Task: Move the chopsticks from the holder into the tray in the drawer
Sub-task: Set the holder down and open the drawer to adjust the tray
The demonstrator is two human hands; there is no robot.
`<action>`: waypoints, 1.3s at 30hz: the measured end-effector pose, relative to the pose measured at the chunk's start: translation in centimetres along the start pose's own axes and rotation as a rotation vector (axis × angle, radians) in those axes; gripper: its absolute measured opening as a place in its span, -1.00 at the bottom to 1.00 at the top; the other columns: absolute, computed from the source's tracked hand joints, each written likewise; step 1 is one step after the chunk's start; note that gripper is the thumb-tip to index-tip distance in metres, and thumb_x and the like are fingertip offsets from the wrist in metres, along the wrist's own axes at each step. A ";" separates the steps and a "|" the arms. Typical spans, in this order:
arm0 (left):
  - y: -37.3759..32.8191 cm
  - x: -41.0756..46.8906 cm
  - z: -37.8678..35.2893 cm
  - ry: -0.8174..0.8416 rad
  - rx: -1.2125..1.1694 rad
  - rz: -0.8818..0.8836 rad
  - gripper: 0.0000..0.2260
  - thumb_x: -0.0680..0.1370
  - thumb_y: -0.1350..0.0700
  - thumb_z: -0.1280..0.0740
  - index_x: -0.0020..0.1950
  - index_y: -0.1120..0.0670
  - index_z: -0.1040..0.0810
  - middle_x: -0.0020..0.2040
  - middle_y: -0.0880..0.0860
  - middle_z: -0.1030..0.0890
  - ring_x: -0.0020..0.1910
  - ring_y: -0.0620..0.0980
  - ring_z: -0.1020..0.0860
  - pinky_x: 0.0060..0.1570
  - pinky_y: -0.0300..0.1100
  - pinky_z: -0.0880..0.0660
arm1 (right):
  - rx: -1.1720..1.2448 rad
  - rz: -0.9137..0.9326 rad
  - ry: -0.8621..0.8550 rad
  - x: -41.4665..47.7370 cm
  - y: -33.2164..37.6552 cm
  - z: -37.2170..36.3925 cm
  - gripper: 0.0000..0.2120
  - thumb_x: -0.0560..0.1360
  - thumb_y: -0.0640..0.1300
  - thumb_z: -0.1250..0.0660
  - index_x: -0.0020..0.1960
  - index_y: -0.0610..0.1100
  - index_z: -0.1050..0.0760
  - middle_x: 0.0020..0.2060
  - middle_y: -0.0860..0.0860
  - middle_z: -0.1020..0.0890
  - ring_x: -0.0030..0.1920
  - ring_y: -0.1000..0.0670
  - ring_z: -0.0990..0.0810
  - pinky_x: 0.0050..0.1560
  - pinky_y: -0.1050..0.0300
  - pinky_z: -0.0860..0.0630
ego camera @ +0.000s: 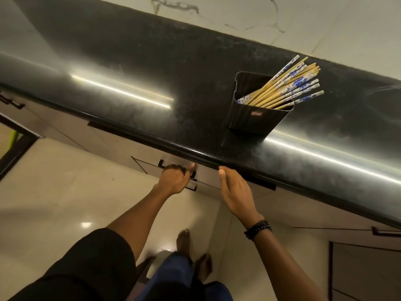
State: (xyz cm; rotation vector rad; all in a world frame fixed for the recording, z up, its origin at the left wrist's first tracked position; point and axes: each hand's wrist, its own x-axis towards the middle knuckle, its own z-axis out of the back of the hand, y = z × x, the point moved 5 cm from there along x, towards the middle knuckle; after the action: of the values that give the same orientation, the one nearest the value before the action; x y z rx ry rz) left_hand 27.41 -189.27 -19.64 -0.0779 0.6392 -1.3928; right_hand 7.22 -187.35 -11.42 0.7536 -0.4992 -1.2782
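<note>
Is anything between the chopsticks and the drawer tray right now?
Yes: the drawer front under the countertop edge looks closed, so the tray is out of view behind it. The left hand grips its handle. Nothing covers the chopsticks in the holder.

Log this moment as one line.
step: at drawer | left hand: grips drawer handle | right hand: open, by counter edge | chopsticks: in holder | tray: not visible

Chopsticks: tan shafts, blue-and-white patterned tops, bundled, leaning right. They stand in a black holder, upright on the dark countertop.
</note>
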 end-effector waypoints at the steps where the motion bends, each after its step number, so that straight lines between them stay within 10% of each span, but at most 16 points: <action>1: 0.3 -0.8 0.0 0.006 -0.031 0.015 -0.25 0.49 -0.38 0.26 -0.21 0.10 -0.54 -0.17 0.14 -0.64 -0.12 0.09 -0.59 0.02 0.00 -0.52 | -0.025 -0.009 -0.041 -0.1 0.0 -0.1 -0.70 0.68 -0.01 -0.10 0.30 -0.09 -0.47 0.09 0.03 -0.55 0.07 0.08 -0.50 0.11 0.11 -0.51; 5: 2.1 -4.9 -0.2 0.004 -0.028 0.028 -0.33 0.50 -0.40 0.20 -0.29 0.02 -0.50 -0.26 0.04 -0.58 -0.22 0.02 -0.57 -0.10 -0.06 -0.54 | -0.245 -0.017 -0.074 -1.3 -0.4 -1.5 -0.70 0.65 0.03 -0.16 0.25 -0.07 -0.53 0.09 -0.01 -0.55 0.07 -0.02 -0.42 0.08 0.03 -0.43; 9: 2.6 -9.0 1.6 -0.344 0.126 -0.247 -0.49 0.57 -0.30 -0.09 -0.26 0.01 -0.63 -0.43 -0.07 -0.58 -0.47 -0.16 -0.50 -0.46 -0.35 -0.40 | -0.365 -0.097 0.013 -2.5 -1.9 -3.3 -0.66 0.65 0.11 -0.09 0.15 -0.04 -0.55 0.09 0.01 -0.56 0.11 -0.03 -0.42 0.15 -0.01 -0.36; 14: 3.0 -8.2 4.9 -0.603 0.111 -0.385 -0.57 0.57 -0.20 -0.23 -0.36 0.05 -0.55 -0.44 -0.05 -0.55 -0.48 -0.14 -0.48 -0.42 -0.28 -0.47 | -0.338 -0.162 -0.019 -3.2 -2.3 -5.0 -0.76 0.61 0.09 -0.14 -0.06 -0.04 -0.47 -0.11 0.04 -0.56 -0.06 0.01 -0.46 0.04 0.04 -0.34; 20: 3.9 -0.7 2.4 -0.029 0.089 -0.265 -0.67 0.59 -0.19 -0.16 0.04 0.02 -0.55 -0.11 0.00 -0.62 -0.20 -0.12 -0.53 -0.19 -0.23 -0.44 | -0.245 -0.199 0.192 -0.8 -5.0 -6.4 -0.78 0.60 0.08 -0.16 -0.18 0.02 -0.38 -0.28 0.03 -0.53 -0.30 0.03 -0.50 -0.30 0.16 -0.34; 23: 4.3 0.5 1.6 0.116 0.113 -0.275 -0.62 0.63 -0.17 -0.07 0.32 0.01 -0.43 0.20 0.07 -0.56 0.07 0.00 -0.54 0.05 -0.11 -0.46 | -0.245 -0.186 0.286 1.8 -5.1 -6.8 -0.75 0.64 0.09 -0.10 0.01 -0.06 -0.44 -0.12 0.02 -0.55 -0.19 0.04 -0.51 -0.17 0.09 -0.38; 28: 3.6 0.3 2.1 0.142 0.160 -0.321 -0.71 0.66 -0.06 -0.04 0.27 0.02 -0.42 0.18 0.07 -0.51 0.06 0.01 -0.48 0.21 0.00 -0.41 | -0.289 -0.121 0.329 1.9 -4.7 -6.9 -0.65 0.67 0.04 -0.06 0.35 -0.11 -0.35 0.32 -0.09 -0.49 0.18 -0.06 -0.49 0.15 0.05 -0.35; 35: 4.5 -4.1 1.5 0.060 0.206 -0.360 -0.78 0.64 0.03 -0.10 0.17 0.07 -0.45 0.09 0.04 -0.50 0.10 0.04 -0.47 0.24 0.02 -0.38 | -0.237 -0.084 0.168 -3.5 -3.1 -7.1 -0.65 0.63 0.07 -0.20 0.33 -0.08 -0.35 0.21 -0.04 -0.51 0.20 -0.06 -0.51 0.23 0.05 -0.40; 39: 5.8 -8.4 1.6 -0.062 0.129 -0.385 -0.74 0.62 -0.09 -0.14 0.03 0.09 -0.44 -0.03 0.05 -0.50 -0.07 0.01 -0.47 -0.10 -0.14 -0.39 | -0.206 -0.089 0.051 -7.8 -2.4 -7.3 -0.55 0.60 0.05 -0.27 0.41 -0.10 -0.28 0.29 -0.14 -0.52 0.20 -0.10 -0.55 0.26 0.00 -0.46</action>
State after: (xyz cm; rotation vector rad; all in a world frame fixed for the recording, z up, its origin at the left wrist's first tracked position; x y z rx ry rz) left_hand 33.00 -180.83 -17.63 -0.1470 0.4965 -1.7921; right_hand 8.92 -178.43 -17.50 0.6386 -0.2899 -1.3660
